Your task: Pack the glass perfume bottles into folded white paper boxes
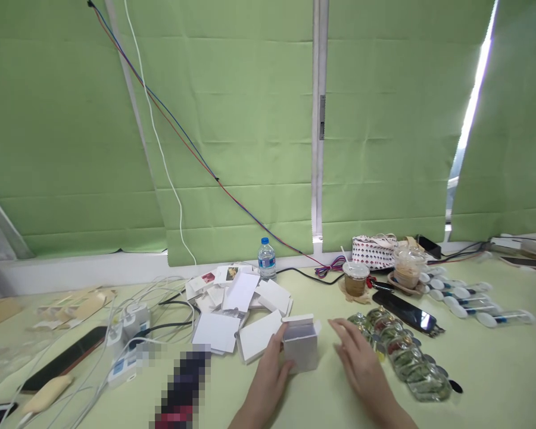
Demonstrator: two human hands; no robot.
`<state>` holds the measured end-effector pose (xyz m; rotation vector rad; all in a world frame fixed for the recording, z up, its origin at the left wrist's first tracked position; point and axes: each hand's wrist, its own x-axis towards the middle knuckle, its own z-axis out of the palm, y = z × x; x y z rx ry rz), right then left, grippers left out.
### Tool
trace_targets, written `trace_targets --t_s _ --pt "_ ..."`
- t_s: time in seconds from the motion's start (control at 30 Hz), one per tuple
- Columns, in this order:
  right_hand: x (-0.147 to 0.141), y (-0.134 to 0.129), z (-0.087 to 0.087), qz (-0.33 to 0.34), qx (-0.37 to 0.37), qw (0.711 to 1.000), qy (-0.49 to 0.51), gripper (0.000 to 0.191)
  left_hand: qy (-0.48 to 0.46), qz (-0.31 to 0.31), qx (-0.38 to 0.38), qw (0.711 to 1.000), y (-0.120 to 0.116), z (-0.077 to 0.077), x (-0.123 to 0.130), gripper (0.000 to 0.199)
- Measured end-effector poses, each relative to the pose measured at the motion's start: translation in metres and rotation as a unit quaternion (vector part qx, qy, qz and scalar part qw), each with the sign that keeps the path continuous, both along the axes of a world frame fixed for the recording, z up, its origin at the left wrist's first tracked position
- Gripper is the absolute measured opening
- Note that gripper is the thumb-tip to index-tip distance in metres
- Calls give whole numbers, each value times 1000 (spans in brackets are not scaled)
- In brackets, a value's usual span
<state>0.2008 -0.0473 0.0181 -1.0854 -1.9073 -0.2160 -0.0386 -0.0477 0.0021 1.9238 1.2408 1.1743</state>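
A small white cardboard box (301, 348) stands upright on the pale green table with its top flaps up. My left hand (270, 372) holds it by its left side, the thumb at the lower front and the fingers at the upper left edge. To the right of the box, apart from it, my right hand (356, 357) is open and holds nothing. Behind my left hand lies a heap of flattened white boxes (217, 330). A row of clear packets with green and red contents (402, 351) lies beside my right hand.
A water bottle (267, 260) and a drink cup (355, 280) stand at the back. A black phone (402, 311) lies right of centre, near several clear tubes with white caps (469, 301). Cables and a white power strip (127, 360) spread on the left, beside a dark phone (67, 357).
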Motion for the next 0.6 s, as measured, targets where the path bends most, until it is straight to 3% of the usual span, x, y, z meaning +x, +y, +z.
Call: trace_targets --t_s 0.13,0.27,0.37,0.47,0.53,0.6 --pt "40 1 6 -83 -69 991 82 29 -24 36 -32 999 -1 7 3 73" --pt "55 -9 5 -90 -102 986 98 27 -71 68 -32 995 -1 7 8 73" --pt "47 -19 1 -55 -100 989 95 26 -2 73 121 990 -2 -2 7 41" --pt "34 -26 -2 -12 -90 992 83 25 105 54 311 943 -6 -12 3 28" --pt "29 -28 -2 7 -87 993 76 25 168 39 352 920 -10 -16 1 31" --pt "27 -28 -2 11 -86 993 76 24 223 22 339 914 -14 -17 1 31"
